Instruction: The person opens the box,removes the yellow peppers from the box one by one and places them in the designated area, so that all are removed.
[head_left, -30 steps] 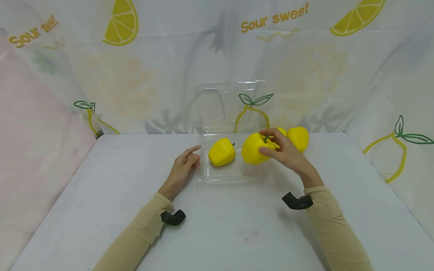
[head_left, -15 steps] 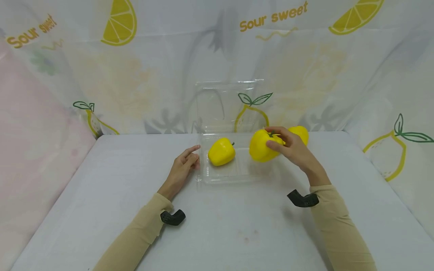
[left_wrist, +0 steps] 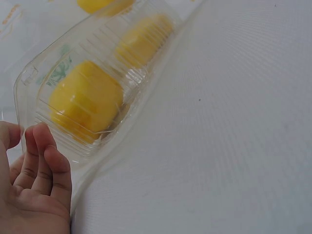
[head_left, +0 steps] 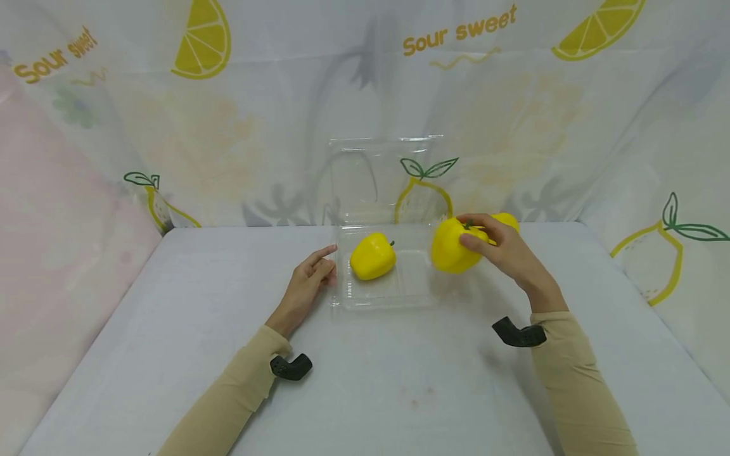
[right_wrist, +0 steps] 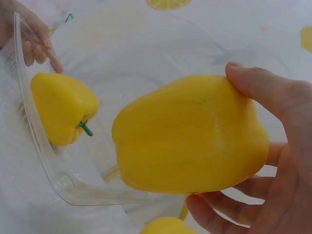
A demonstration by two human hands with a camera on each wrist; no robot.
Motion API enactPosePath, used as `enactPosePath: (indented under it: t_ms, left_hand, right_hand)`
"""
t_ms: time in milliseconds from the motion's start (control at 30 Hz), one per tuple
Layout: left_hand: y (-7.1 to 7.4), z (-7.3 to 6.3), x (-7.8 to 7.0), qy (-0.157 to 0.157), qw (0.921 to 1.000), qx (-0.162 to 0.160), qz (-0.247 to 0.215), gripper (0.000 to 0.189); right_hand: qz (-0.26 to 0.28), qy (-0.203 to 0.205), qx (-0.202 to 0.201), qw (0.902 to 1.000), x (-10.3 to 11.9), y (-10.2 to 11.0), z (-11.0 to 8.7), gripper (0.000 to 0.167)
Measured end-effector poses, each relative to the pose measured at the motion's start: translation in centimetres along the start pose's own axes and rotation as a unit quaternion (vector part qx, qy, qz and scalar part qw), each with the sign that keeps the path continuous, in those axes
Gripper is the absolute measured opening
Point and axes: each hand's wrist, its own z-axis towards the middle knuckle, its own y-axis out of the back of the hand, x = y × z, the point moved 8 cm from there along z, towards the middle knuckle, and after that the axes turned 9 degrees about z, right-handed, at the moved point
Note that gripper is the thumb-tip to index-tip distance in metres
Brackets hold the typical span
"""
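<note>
My right hand [head_left: 499,244] grips a yellow bell pepper [head_left: 456,247] by its stem end, thumb on the near side. In the right wrist view this pepper [right_wrist: 190,134] fills the middle, fingers curled beneath it. It overlaps the right edge of a hinged clear plastic box [head_left: 410,294] whose lid stands raised behind. A second yellow bell pepper [head_left: 373,256] lies inside the box at the left, its green stem pointing right. At the box's left edge, my left hand [head_left: 305,282] holds the rim, several fingers curled against it in the left wrist view.
Another yellow bell pepper [head_left: 507,220] sits at the back right, mostly hidden behind the right hand. A white cloth covers the table [head_left: 371,392]. Lemon-printed curtains [head_left: 274,126] enclose the back and sides, close behind the raised lid [head_left: 376,177].
My right hand has carried its pepper to the right, from over the box to its right edge, covering more of the pepper behind. The left hand and box have stayed put.
</note>
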Motion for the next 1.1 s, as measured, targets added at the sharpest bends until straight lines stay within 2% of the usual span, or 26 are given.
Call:
enactPosePath:
  t_ms: [300,1100]
  left_hand:
    - [0.0,0.2,0.2,0.0,1.0,-0.002,-0.003,0.04]
    - [0.0,0.0,0.0,0.004,1.0,0.003,-0.001,0.04]
  right_hand:
    - [-0.022,-0.004,-0.003,0.9997,-0.5,1.0,-0.1,0.041]
    - [-0.05,-0.059,0.046,0.996,-1.8,2.4,-1.0,0.052]
